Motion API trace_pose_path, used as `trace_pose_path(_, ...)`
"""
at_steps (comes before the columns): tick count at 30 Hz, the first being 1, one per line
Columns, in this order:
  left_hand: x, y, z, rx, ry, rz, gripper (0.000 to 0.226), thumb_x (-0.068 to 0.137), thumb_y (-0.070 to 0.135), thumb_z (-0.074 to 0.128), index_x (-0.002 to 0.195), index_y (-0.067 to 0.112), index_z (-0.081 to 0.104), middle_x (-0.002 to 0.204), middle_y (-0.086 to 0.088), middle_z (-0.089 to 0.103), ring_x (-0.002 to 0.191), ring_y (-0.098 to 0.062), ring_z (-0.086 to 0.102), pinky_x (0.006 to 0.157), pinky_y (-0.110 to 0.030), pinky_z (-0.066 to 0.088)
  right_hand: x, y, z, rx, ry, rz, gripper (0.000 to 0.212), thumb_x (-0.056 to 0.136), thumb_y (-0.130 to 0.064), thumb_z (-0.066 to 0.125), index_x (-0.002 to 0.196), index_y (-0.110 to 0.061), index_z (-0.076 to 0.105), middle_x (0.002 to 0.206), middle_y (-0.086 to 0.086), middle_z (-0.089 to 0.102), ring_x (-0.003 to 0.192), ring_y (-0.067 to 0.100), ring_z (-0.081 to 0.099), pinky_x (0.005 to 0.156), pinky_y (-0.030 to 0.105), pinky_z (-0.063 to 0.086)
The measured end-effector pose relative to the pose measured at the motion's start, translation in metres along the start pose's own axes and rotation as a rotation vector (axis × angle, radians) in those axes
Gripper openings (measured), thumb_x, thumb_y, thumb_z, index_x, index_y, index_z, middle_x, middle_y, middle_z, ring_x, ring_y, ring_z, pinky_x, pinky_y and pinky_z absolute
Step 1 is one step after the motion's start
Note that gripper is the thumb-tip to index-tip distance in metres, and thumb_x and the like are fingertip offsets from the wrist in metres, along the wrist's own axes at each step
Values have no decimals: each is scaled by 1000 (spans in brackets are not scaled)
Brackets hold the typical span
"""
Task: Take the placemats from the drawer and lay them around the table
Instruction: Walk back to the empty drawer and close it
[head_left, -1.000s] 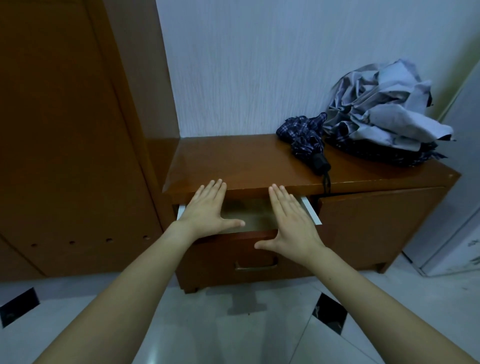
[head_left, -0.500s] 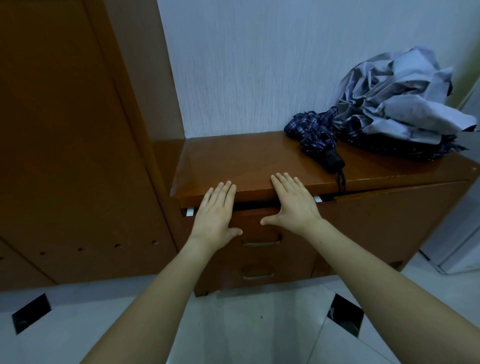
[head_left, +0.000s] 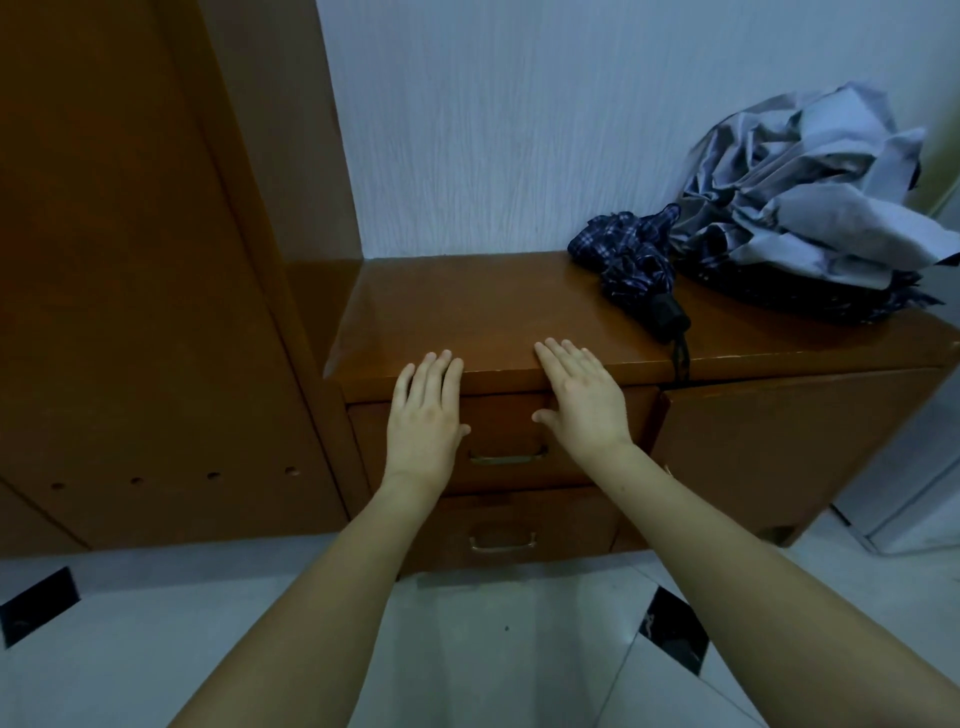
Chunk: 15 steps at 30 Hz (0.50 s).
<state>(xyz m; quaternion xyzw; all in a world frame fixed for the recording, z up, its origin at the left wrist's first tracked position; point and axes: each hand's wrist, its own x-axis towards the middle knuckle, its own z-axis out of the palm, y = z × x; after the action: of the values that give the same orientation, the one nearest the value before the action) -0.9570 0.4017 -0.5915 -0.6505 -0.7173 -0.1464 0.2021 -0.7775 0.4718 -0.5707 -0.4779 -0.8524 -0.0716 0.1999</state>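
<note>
While both hands lie flat against the front of the top drawer, that drawer sits flush with the cabinet, fully closed. Left hand: fingers straight and together, tips reaching the cabinet's top edge, nothing held. Right hand: fingers straight, slightly spread, tips lying over the same edge, nothing held. Placemats: none visible; whether any are inside the closed drawer cannot be told. A brass handle shows between the two wrists. A second drawer below, with its own handle, is also closed.

Cabinet top: glossy brown wood, bare at the left and middle. At the right end rests a folded plaid umbrella, its strap hanging over the front edge, and just beside it, touching, a crumpled grey umbrella. Wall behind: pale, finely textured. A tall wooden wardrobe stands against the cabinet's left side. Floor: light tiles with small black diamond insets.
</note>
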Motion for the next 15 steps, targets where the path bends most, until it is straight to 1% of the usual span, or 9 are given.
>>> trace_pose_path(5, 2, 2, 5, 49, -11, -14, 81, 77, 32, 76, 142, 4, 36, 146, -13, 41, 139, -28, 33, 116, -44, 21, -1, 1, 10, 6, 71, 5, 83, 78, -23, 76, 147, -12, 33, 151, 8, 36, 142, 22, 29, 117, 31, 10)
trace_pose_path(9, 2, 4, 5, 81, -28, -21, 79, 83, 34, 69, 145, 5, 30, 150, -12, 35, 142, -27, 27, 117, -43, 15, 0, 2, 13, -1, 99, 6, 81, 77, -23, 77, 146, -11, 35, 150, 9, 38, 141, 23, 31, 116, 31, 11)
trace_pose_path(12, 2, 3, -1, 54, -65, -10, 83, 81, 34, 71, 146, 6, 28, 151, -12, 33, 142, -27, 25, 117, -42, 13, 0, 2, 11, 23, 67, 12, 82, 76, -22, 77, 146, -9, 35, 150, 10, 39, 141, 24, 32, 118, 34, 14)
trace_pose_path(15, 3, -2, -16, 20, -165, 18, 86, 83, 35, 68, 149, 7, 20, 156, -10, 23, 145, -25, 16, 118, -41, 8, 1, 1, -1, 36, -47, 13, 83, 82, -22, 72, 150, -12, 25, 155, 7, 29, 145, 21, 22, 119, 32, 8)
